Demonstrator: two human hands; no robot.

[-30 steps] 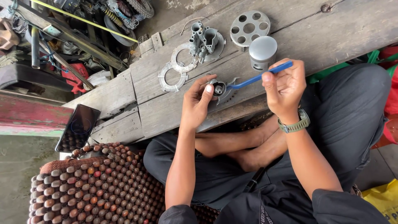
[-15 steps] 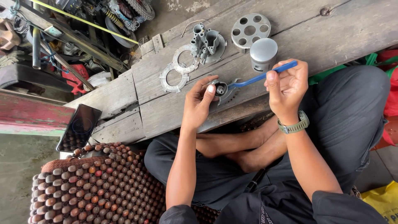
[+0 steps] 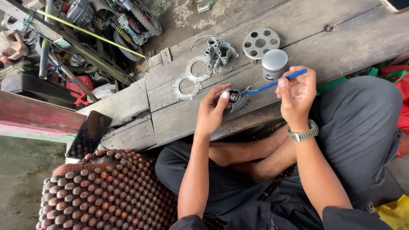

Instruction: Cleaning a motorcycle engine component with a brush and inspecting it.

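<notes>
I am brushing a small round metal part [image 3: 234,97]. My left hand [image 3: 211,111] pinches it tight on the wooden surface [image 3: 179,115]. My right hand [image 3: 298,96] grips the blue toothbrush [image 3: 272,83]. Next I should scrub gently while holding the part steady.

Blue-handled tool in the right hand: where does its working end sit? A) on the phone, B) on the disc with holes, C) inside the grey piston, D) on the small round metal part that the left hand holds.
D: the blue-handled tool in the right hand runs down to the small round metal part pinched by the left hand.
</notes>
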